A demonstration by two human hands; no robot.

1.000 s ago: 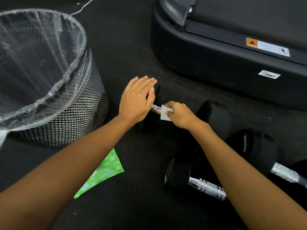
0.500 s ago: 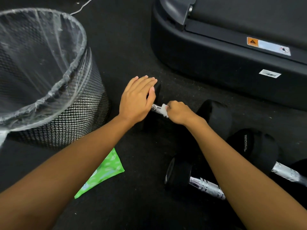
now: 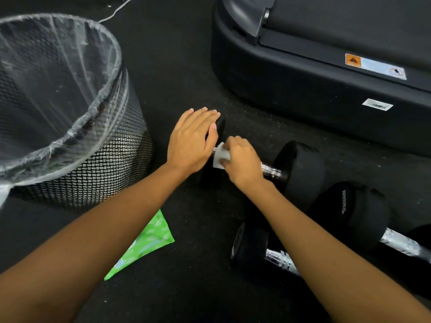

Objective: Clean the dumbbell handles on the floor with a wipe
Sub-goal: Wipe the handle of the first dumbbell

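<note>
A black dumbbell (image 3: 300, 169) lies on the floor in the middle, its chrome handle (image 3: 271, 170) partly showing. My right hand (image 3: 242, 163) is wrapped around the handle's left part, pressing a white wipe (image 3: 220, 157) onto it. My left hand (image 3: 192, 138) rests flat on the dumbbell's left head (image 3: 221, 128), fingers together and stretched out. Two more dumbbells lie nearer me: one (image 3: 250, 248) under my right forearm, another (image 3: 359, 210) at the right with a bare chrome handle.
A black mesh waste bin (image 3: 98, 169) lined with clear plastic stands at the left. A green wipe packet (image 3: 149, 241) lies on the black rubber floor under my left forearm. A treadmill base (image 3: 303, 85) fills the upper right. A thin cable (image 3: 116, 11) runs at the top.
My right hand has slid the wipe left along the handle toward my left hand, uncovering chrome on the right. The left hand has stayed on the dumbbell head.
</note>
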